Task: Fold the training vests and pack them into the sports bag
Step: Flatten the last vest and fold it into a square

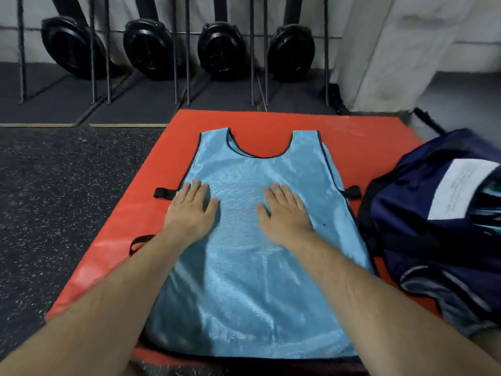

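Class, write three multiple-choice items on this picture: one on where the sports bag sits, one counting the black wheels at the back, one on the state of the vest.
1. Where is the navy sports bag relative to the light blue training vest?
A. to its right
B. to its left
C. on top of it

2. How many black wheels stand in the rack along the wall?
A. two
B. four
C. six

3. What state is the vest in?
A. rolled up
B. folded in half
C. spread flat, unfolded

Answers:
1. A: the bag lies at the right edge of the red mat, beside the vest.
2. B: four wheels stand in a row between the rack bars.
3. C: neckline and both shoulder straps lie open, with the left hand and right hand pressed palm-down on it.
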### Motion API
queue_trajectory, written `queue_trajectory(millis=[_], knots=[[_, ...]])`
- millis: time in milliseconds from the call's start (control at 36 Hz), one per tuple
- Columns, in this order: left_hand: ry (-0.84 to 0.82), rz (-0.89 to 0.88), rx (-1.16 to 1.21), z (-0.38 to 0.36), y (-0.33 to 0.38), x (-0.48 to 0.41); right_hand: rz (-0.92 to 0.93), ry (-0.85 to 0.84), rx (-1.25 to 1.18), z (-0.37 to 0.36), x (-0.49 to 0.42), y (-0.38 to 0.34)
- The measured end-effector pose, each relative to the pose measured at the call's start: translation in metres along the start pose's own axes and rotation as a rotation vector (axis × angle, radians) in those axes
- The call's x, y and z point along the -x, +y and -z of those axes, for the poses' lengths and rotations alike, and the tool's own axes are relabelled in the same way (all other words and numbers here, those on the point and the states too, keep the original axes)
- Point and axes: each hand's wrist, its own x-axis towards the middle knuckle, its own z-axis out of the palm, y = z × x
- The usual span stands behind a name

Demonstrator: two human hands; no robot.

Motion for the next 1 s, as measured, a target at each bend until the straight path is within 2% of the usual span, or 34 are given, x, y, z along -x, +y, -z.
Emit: queue_trajectory(millis=[111, 222, 306, 389, 500, 583, 667, 778, 861, 1000], knots=[[-0.019, 0.015, -0.042, 0.002, 0.007, 0.001, -0.127, 0.005, 0.023, 0.017, 0.009, 0.060], [0.071, 0.027, -0.152, 0.005, 0.034, 0.004, -0.078, -0.023, -0.051, 0.024, 0.013, 0.077], [0.093, -0.146, -0.082, 0.002, 0.082, 0.011, -0.036, 0.116, -0.113, 0.028, 0.020, 0.077], [-0.009, -0.328, 0.090, -0.010, 0.142, 0.026, -0.053, 0.256, -0.131, 0.030, 0.031, 0.082], [-0.126, -0.377, 0.122, -0.035, 0.200, 0.036, -0.155, 0.324, -0.194, 0.034, 0.045, 0.113], [-0.117, -0.358, -0.017, -0.053, 0.215, 0.042, -0.227, 0.315, -0.274, 0.043, 0.054, 0.137], [-0.099, -0.352, -0.051, -0.058, 0.216, 0.047, -0.276, 0.246, -0.370, 0.054, 0.059, 0.159], [-0.114, -0.365, -0.057, -0.055, 0.216, 0.048, -0.193, 0.152, -0.261, 0.054, 0.071, 0.191], [-0.111, -0.370, -0.041, -0.055, 0.221, 0.049, -0.187, 0.133, -0.289, 0.060, 0.078, 0.204], [-0.081, -0.536, 0.016, -0.058, 0.240, 0.059, -0.089, 0.137, -0.330, 0.076, 0.091, 0.220]])
